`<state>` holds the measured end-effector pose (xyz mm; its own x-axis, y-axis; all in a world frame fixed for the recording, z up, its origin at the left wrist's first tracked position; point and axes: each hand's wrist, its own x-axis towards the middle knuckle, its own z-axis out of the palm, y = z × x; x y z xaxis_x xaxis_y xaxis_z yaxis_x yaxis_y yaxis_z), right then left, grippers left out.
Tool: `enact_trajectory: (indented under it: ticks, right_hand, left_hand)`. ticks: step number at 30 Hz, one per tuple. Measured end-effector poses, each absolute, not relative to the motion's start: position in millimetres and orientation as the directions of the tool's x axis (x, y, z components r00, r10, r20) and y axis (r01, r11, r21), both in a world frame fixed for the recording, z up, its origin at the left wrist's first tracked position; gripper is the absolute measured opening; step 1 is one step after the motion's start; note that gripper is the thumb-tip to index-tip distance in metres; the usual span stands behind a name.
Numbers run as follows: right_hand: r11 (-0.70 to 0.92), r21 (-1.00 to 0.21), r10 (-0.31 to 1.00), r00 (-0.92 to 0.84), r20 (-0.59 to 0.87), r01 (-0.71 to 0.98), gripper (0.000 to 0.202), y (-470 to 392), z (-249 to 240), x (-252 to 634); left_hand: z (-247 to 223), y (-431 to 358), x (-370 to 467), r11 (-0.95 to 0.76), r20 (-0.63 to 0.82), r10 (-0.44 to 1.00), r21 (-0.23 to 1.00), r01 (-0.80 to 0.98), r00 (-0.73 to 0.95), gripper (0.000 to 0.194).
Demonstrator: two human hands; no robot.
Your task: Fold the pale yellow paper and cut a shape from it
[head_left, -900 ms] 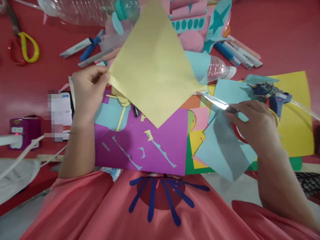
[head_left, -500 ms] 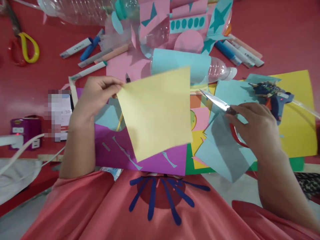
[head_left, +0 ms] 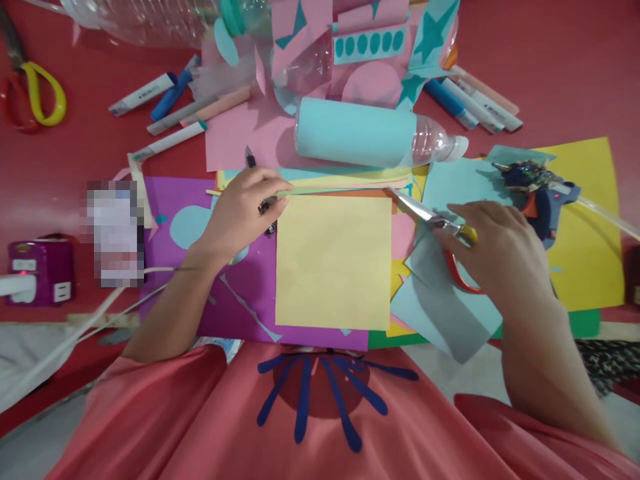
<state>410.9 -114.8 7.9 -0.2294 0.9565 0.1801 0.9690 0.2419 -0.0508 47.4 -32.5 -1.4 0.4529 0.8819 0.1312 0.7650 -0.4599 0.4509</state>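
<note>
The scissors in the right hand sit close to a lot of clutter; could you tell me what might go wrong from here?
The scissors point their blades toward the left hand, which could be nicked. The glue gun beside the right hand shows a lit lamp and may burn it. The yellow square lies loose and could slide.

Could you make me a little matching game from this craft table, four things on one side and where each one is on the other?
Things:
1. yellow paper square
2. scissors
3. glue gun
4. bottle wrapped in blue paper

Places:
A. in the right hand
B. flat on the purple sheet, beside the left hand
C. lying on its side past the yellow square
D. on the big yellow sheet at the right

Pairs: 1-B, 2-A, 3-D, 4-C
</note>
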Motion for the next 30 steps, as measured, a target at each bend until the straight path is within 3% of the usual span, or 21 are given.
enact_trajectory:
  ticks: [4,6,11,18,26,30]
  right_hand:
    - [0.435,-0.193,0.88,-0.37,0.297,0.88,0.025,-104.1,9.8,387.8]
    - [0.518,-0.268,0.85,-0.455,0.266,0.812,0.024,-96.5,5.9,372.0]
    - [0.534,-0.346,0.84,-0.532,0.11,0.771,0.035,-74.8,-14.1,334.9]
    - [0.499,-0.343,0.86,-0.503,0.085,0.795,0.031,-56.1,-20.7,314.2]
    - [0.6,-0.325,0.798,-0.577,0.173,0.731,0.032,-88.3,-9.0,316.3]
    - [0.635,-0.281,0.772,-0.606,0.192,0.72,0.034,-106.8,-14.4,321.5]
  left_hand:
    - [-5.4,-59.5,54.6,-0.623,0.198,0.779,0.344,0.702,0.595,0.029]
    - [-9.7,-81.5,64.3,-0.8,0.229,0.591,0.288,0.526,0.774,0.034]
    - [-20.5,-124.1,85.8,-0.825,0.019,0.546,0.186,0.533,0.838,0.068]
    - [-21.2,-127.1,89.9,-0.831,0.035,0.551,0.114,0.545,0.833,0.059]
    - [-25.7,-123.3,92.9,-0.799,0.035,0.592,0.156,0.581,0.805,0.064]
    - [-20.9,-120.6,91.5,-0.857,0.21,0.514,0.088,0.508,0.832,0.044]
